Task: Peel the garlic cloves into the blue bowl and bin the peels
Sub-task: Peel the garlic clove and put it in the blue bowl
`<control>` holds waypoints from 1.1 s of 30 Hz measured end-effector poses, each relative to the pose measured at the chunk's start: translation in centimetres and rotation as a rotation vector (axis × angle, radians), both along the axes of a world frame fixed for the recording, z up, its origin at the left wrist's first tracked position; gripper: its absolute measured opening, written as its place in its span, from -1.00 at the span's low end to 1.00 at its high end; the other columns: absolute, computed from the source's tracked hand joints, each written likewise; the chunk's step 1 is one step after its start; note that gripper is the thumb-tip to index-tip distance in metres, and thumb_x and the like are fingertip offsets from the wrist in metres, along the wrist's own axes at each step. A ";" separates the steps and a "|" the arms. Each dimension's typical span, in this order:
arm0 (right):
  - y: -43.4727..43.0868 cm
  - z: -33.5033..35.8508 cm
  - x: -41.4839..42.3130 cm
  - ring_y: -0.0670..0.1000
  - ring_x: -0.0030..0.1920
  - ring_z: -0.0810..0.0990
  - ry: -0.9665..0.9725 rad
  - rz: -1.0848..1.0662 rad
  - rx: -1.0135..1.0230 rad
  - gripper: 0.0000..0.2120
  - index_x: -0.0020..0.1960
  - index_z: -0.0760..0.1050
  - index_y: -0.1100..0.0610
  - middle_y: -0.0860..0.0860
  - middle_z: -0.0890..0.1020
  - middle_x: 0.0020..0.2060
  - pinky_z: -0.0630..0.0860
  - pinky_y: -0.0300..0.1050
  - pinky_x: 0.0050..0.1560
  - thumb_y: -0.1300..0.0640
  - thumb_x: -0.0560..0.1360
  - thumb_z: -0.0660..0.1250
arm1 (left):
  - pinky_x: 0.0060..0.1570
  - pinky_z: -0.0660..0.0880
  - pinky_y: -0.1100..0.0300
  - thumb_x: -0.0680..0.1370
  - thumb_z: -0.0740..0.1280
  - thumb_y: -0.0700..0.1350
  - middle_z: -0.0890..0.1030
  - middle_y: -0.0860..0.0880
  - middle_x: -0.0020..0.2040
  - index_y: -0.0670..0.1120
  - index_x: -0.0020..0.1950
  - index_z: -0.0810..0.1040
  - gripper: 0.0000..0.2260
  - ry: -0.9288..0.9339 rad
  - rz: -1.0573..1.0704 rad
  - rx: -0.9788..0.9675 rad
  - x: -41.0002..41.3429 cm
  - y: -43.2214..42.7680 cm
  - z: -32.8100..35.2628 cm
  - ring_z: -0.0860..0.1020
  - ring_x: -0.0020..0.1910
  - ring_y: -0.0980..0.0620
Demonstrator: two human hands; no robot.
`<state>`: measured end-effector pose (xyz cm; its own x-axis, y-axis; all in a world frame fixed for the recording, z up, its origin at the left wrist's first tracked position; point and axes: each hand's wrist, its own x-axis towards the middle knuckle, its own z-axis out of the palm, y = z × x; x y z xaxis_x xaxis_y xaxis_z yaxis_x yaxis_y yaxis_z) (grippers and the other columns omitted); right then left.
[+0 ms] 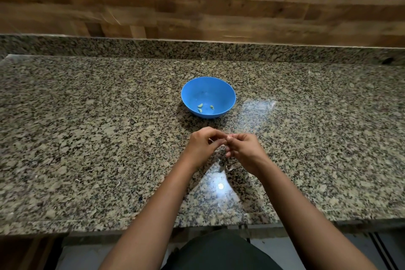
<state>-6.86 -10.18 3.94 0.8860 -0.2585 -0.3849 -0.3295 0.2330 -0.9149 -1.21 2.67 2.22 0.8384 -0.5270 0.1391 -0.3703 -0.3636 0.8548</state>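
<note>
Garlic clove is pinched between our left hand [201, 144] and right hand [245, 151], fingertips together near the blue bowl [219, 85], mostly hidden; we judge it light, firm, slick once bare, skin papery and fragile, so we hold its ends and tear from the tip.

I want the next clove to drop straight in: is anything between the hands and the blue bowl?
Nothing visible does. Only bare granite counter lies between the blue bowl and the left hand and right hand, which pinch a mostly hidden garlic clove nearer the camera.
</note>
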 end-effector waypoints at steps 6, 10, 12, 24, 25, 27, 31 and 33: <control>-0.6 0.1 -0.9 -0.01 -0.35 0.52 -0.053 0.021 -0.048 -0.89 -0.02 0.51 0.37 0.17 0.59 -0.23 0.52 -0.26 -0.38 0.36 0.48 0.31 | -0.24 0.54 0.31 0.48 0.40 -0.23 0.63 -0.07 -0.20 -0.19 -0.06 0.61 -0.93 0.587 0.115 -0.335 -0.4 -0.2 -0.3 0.56 -0.30 0.13; -0.5 0.2 -1.4 -0.09 -0.37 0.54 -0.146 0.073 -0.470 -0.92 -0.06 0.56 0.28 0.08 0.63 -0.27 0.52 -0.25 -0.35 0.29 0.45 0.37 | -0.38 0.51 0.35 0.51 0.32 -0.30 0.59 -0.11 -0.27 -0.28 -0.09 0.56 -0.95 0.963 0.143 -0.584 -1.0 -0.5 -0.2 0.52 -0.42 0.14; -0.4 0.2 -1.6 -0.20 -0.40 0.52 -0.221 0.098 -0.673 -0.94 -0.07 0.58 0.23 -0.01 0.61 -0.30 0.49 -0.33 -0.38 0.26 0.46 0.38 | -0.42 0.50 0.35 0.53 0.30 -0.26 0.58 -0.05 -0.35 -0.26 -0.12 0.54 -0.93 1.052 0.148 -0.616 -1.4 -0.6 0.0 0.48 -0.42 0.13; -2.4 -0.6 -1.7 0.01 -0.36 0.56 -0.023 0.106 -0.591 -0.96 -0.14 0.56 0.23 0.08 0.61 -0.32 0.59 -0.03 -0.24 0.25 0.46 0.37 | -0.12 0.53 0.28 0.53 0.35 -0.09 0.64 0.02 -0.10 -0.08 0.01 0.62 -0.88 0.354 0.136 -0.099 -2.0 -0.6 -1.1 0.58 -0.15 0.10; -2.5 -0.8 -1.8 -0.01 -0.37 0.56 0.036 0.127 -0.589 -0.95 -0.14 0.55 0.24 0.09 0.60 -0.32 0.58 -0.08 -0.30 0.25 0.48 0.36 | -0.09 0.51 0.31 0.53 0.35 -0.09 0.63 0.04 -0.05 -0.07 0.04 0.62 -0.86 0.245 0.116 -0.035 -2.2 -0.4 -1.5 0.57 -0.10 0.12; -2.8 -1.1 -2.0 -0.05 -0.41 0.54 0.164 0.183 -0.603 -0.92 -0.12 0.53 0.27 0.10 0.60 -0.31 0.50 -0.23 -0.42 0.24 0.50 0.32 | -0.01 0.46 0.34 0.55 0.32 -0.11 0.60 0.03 0.03 -0.10 0.11 0.61 -0.82 0.114 0.066 0.054 -2.5 -0.2 -2.1 0.55 -0.01 0.12; -3.0 -1.2 -1.3 -0.05 -0.45 0.46 0.289 0.293 -0.663 -0.88 -0.13 0.50 0.39 0.09 0.54 -0.37 0.42 -0.19 -0.42 0.32 0.50 0.27 | 0.34 0.29 0.22 0.59 0.25 -0.06 0.53 -0.03 0.27 -0.10 0.28 0.51 -0.71 -0.059 -0.064 0.213 -3.1 0.1 -4.2 0.44 0.28 0.05; -2.9 -0.8 -0.8 -0.08 -0.48 0.45 0.295 0.313 -0.694 -0.90 -0.19 0.50 0.31 0.06 0.53 -0.39 0.39 -0.23 -0.45 0.32 0.49 0.27 | 0.37 0.10 0.29 0.59 0.23 -0.03 0.46 -0.03 0.35 -0.10 0.33 0.47 -0.67 -0.152 -0.085 0.277 -3.3 0.3 -5.2 0.34 0.38 0.06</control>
<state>-7.70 -13.08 3.16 0.8439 -0.2817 -0.4566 -0.5354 -0.4978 -0.6824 -4.53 2.99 -3.00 0.7701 -0.6298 0.1014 -0.5256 -0.5364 0.6603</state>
